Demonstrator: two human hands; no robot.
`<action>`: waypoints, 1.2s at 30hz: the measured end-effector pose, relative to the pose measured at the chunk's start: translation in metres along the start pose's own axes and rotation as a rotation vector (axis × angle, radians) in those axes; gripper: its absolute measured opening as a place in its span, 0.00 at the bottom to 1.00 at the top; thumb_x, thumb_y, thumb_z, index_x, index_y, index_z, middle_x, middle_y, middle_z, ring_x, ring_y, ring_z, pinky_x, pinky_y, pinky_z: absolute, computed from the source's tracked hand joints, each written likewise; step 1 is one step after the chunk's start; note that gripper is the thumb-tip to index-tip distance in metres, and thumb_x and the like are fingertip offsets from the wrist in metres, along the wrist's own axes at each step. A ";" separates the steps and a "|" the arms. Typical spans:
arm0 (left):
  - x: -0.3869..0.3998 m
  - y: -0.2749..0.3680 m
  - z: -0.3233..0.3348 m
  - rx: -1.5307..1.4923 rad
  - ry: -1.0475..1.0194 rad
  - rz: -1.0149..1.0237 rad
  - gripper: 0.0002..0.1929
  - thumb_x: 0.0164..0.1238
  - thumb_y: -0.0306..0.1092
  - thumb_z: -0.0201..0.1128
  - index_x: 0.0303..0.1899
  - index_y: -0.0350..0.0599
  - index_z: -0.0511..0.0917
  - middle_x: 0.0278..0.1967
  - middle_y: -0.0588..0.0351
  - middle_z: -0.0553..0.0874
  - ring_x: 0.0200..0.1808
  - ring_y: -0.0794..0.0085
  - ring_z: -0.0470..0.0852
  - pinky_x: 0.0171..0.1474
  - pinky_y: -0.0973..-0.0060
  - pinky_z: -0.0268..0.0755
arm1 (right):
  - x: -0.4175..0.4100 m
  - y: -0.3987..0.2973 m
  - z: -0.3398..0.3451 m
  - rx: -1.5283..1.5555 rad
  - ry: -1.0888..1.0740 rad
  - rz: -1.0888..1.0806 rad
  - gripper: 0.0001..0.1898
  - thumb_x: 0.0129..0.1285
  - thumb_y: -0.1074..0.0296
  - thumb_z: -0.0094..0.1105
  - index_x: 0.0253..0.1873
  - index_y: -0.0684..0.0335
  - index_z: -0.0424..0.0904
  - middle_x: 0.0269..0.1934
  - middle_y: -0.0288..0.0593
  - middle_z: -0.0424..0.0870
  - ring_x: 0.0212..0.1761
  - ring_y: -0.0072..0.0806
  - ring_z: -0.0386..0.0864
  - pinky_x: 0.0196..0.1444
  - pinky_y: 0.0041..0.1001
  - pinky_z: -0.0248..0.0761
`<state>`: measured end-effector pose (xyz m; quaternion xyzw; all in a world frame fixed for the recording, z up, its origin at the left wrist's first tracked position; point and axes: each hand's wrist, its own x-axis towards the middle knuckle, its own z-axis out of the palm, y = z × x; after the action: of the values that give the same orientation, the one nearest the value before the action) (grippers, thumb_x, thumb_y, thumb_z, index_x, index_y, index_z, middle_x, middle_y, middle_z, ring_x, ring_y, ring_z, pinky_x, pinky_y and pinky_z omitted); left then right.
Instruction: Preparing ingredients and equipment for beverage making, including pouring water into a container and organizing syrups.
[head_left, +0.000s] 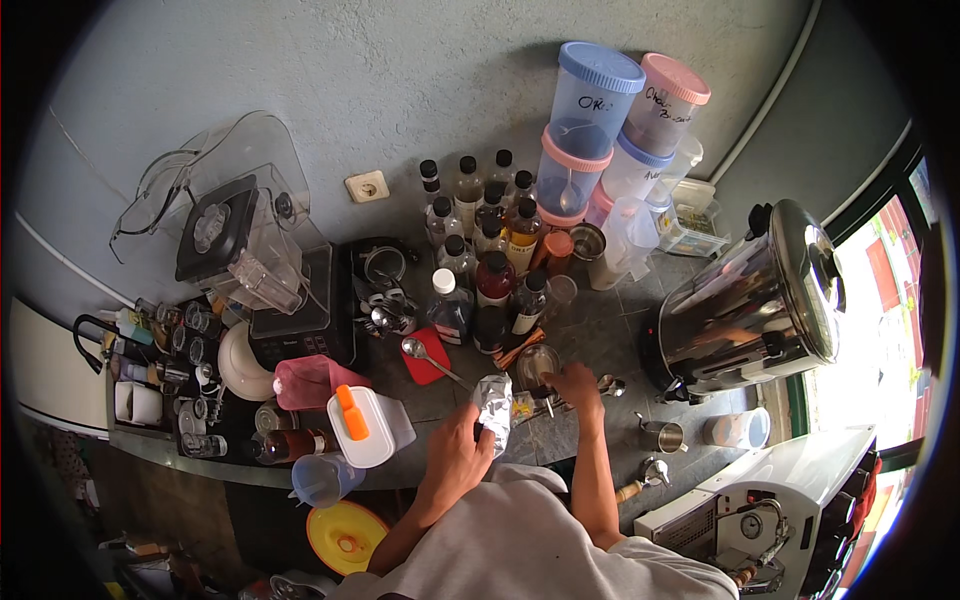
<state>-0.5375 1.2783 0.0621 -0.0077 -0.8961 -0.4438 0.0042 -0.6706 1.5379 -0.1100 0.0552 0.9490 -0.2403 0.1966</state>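
My left hand (456, 451) grips a silver foil pouch (495, 409) upright, close in front of my body. At the counter's front, my right hand (579, 386) reaches to the rim of a round clear container (537, 361). The fingertips are small and partly hidden, so whether they pinch anything is unclear. Between the two hands lies a small printed packet (522, 406). A metal spoon (414, 347) rests across a red mat (426, 358), its handle pointing at the pouch. Just right of my right hand are metal measuring spoons (613, 385).
Several syrup bottles (495, 274) crowd behind the hands, with stacked lidded tubs (596, 97) beyond. A blender (292, 300) and white-lidded container (364, 431) stand left. At right are a steel urn (742, 307), metal pitcher (663, 436) and espresso machine (750, 517).
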 end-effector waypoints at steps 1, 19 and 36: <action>0.002 0.001 0.002 0.008 0.022 0.011 0.12 0.68 0.29 0.66 0.44 0.35 0.73 0.37 0.35 0.82 0.42 0.34 0.82 0.46 0.47 0.73 | -0.009 -0.010 -0.012 0.044 0.080 -0.021 0.28 0.63 0.46 0.73 0.49 0.71 0.89 0.47 0.63 0.90 0.48 0.59 0.89 0.53 0.47 0.81; 0.091 0.048 0.097 -0.094 -0.052 0.261 0.19 0.72 0.34 0.71 0.56 0.34 0.76 0.47 0.41 0.81 0.50 0.47 0.83 0.54 0.54 0.77 | -0.042 -0.048 -0.104 1.068 0.027 -0.051 0.34 0.71 0.59 0.68 0.76 0.65 0.67 0.56 0.47 0.84 0.54 0.30 0.81 0.56 0.29 0.74; 0.096 -0.114 0.077 -0.256 0.892 -0.142 0.42 0.70 0.32 0.77 0.79 0.36 0.61 0.71 0.44 0.71 0.71 0.58 0.72 0.71 0.58 0.67 | 0.100 -0.010 -0.084 0.735 0.336 0.049 0.37 0.67 0.57 0.70 0.77 0.66 0.68 0.64 0.52 0.84 0.68 0.43 0.80 0.71 0.37 0.68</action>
<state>-0.6357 1.2713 -0.0736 0.2448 -0.7431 -0.5101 0.3574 -0.7930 1.5706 -0.0780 0.1830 0.8173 -0.5463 0.0116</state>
